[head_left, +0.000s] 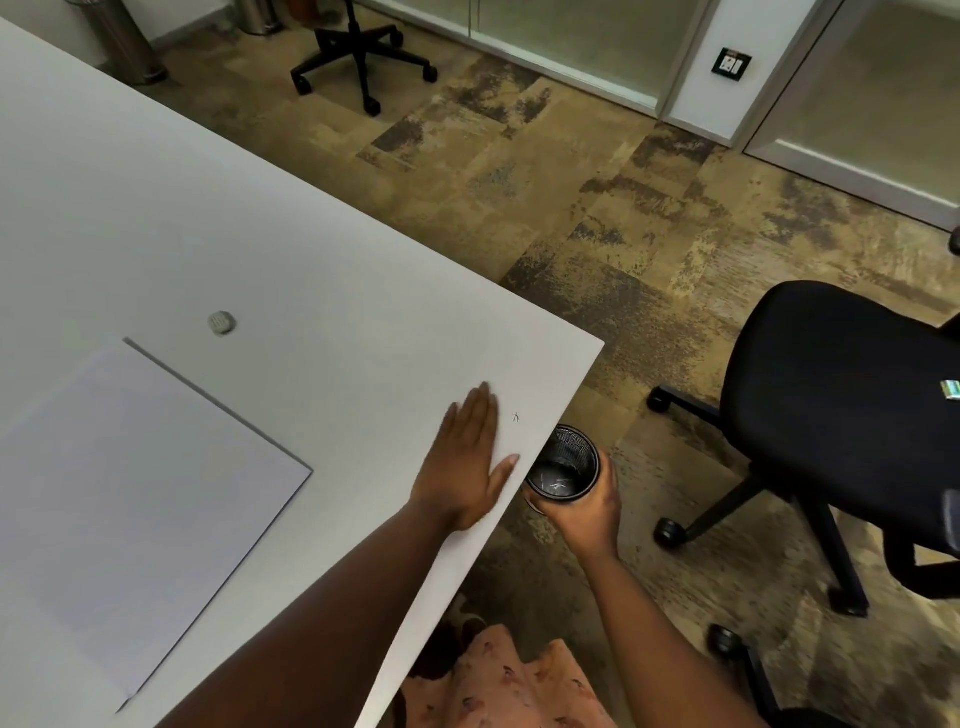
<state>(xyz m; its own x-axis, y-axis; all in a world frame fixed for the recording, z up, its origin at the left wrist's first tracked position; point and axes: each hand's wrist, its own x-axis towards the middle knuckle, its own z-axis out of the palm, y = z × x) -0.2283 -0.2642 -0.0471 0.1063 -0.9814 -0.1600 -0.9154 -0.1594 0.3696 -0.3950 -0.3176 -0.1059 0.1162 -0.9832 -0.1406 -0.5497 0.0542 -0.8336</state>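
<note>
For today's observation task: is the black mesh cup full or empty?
Nearly empty: the mesh cup shows its bottom, bearing few thin pale bits.

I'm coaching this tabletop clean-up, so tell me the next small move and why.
Probably sweep the left hand rightward to push the small dark speck over the table edge. The hand lies flat beside it, and the right hand holds the black mesh cup just below that edge, bits already inside.
</note>
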